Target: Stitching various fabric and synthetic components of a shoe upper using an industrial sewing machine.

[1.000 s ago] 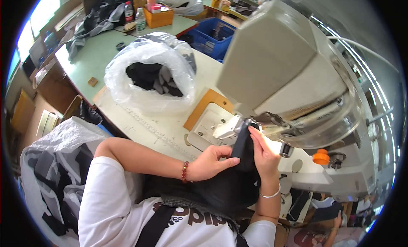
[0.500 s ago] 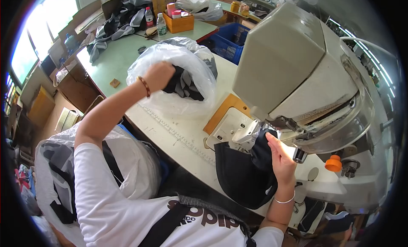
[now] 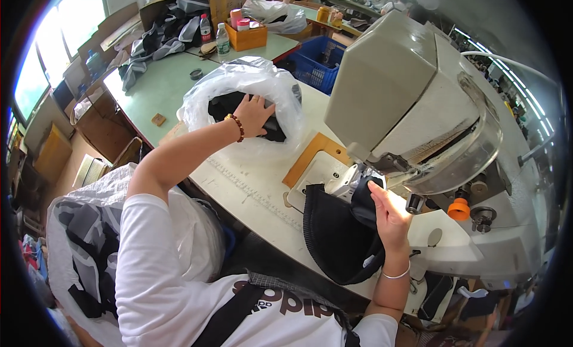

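My left hand [image 3: 253, 115] is at the mouth of a white plastic bag [image 3: 206, 90] on the table, its fingers spread over dark fabric pieces [image 3: 224, 105] inside. It grips none of them that I can see. On the right, my right hand [image 3: 389, 219] holds a black curved fabric piece [image 3: 340, 239] by its right side, close under the head of a large beige sewing machine [image 3: 388, 90]. The upper end of the fabric lies at the machine's presser foot [image 3: 345, 183]; its lower part hangs over the table's front edge. My right fingertips are near the lit needle area.
A wooden-coloured plate [image 3: 310, 159] borders the machine bed, and a measuring scale [image 3: 250, 192] runs along the table. Behind stand a blue crate [image 3: 316, 63], an orange box [image 3: 248, 38] and bottles [image 3: 222, 39]. A large white sack [image 3: 197, 245] of fabric stands at my left.
My left hand has turned from a closed fist at the bag's left side to spread fingers further right over the fabric. My right hand stays at the black piece.
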A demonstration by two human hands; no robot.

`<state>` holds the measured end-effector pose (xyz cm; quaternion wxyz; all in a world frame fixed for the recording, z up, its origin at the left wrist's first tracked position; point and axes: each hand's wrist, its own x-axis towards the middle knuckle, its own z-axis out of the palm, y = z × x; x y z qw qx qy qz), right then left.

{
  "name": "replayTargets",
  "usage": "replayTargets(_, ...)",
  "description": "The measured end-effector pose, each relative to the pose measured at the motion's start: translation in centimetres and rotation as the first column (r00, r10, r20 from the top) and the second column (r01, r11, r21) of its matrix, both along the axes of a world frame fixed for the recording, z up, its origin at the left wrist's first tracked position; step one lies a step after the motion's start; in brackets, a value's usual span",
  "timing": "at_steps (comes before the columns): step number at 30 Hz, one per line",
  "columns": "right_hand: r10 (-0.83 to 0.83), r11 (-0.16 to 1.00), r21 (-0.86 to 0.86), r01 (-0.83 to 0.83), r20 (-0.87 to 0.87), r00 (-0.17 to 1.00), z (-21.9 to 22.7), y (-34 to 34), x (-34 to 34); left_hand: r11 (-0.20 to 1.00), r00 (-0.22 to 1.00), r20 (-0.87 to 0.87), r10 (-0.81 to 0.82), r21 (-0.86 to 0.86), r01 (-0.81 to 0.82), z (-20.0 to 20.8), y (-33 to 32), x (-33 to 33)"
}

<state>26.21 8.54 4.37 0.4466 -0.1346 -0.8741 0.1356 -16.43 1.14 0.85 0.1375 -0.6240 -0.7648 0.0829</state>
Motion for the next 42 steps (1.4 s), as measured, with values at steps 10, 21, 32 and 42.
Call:
replayTargets(10,-0.039,0.997,0.073,0.035,0.062,0.997,-0.2,-0.2,0.5,0.941,0.890,-0.339,-0.306,-0.247,0.229,0.2,0.4,-1.3)
replayTargets(21,0.013,0.992,0.124,-0.011,-0.013,1.000,0.0,0.1,0.0,0.848,0.849,0.006,-0.529,-0.036,0.528,2.5,0.0,-4.0)
replayTargets(32,-0.025,0.979,0.204,0.025,0.000,1.000,0.2,0.3,0.2,0.841,0.866,0.102,-0.490,0.315,0.439,3.9,-6.5,-3.2)
replayTargets(42,-0.008,0.985,0.175,0.013,-0.032,0.999,0.0,0.2,-0.3,0.953,0.937,-0.239,-0.254,0.105,0.285,6.6,-9.0,4.0)
